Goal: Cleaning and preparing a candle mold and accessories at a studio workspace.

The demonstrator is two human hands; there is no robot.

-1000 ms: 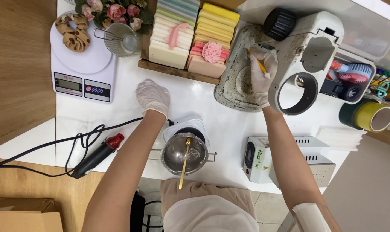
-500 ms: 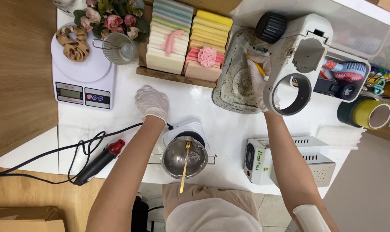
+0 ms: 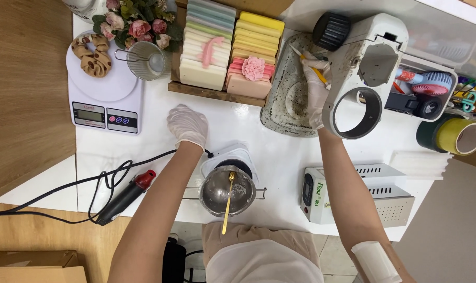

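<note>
Two gloved hands worked: the left hand [image 3: 187, 124] rested open on the table [image 3: 238, 120]. The right hand [image 3: 316, 89] gripped a stick [image 3: 312, 64], scraping the dirty tray [image 3: 288, 99], residue remaining beneath its fingers.

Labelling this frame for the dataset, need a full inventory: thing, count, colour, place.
kitchen scale: 1, white, far left of the table
scrunchie: 1, tan with dark dots, on the scale
flowers: 1 bunch, pink, far edge
wire strainer: 1, metal, beside the scale
soap bars: two rows, pastel, wooden tray at far centre
dirty tray: 1, grey, right of the soaps
white machine: 1, black knob, right
tape rolls: 2, green and yellow, far right
metal pot: 1, silver, gold spoon inside, near edge
heat tool: 1, black and red, corded, near left
white box device: 1, near right
left hand: white glove, flat on the table
right hand: white glove, holding a yellow-handled tool over the tray
</note>
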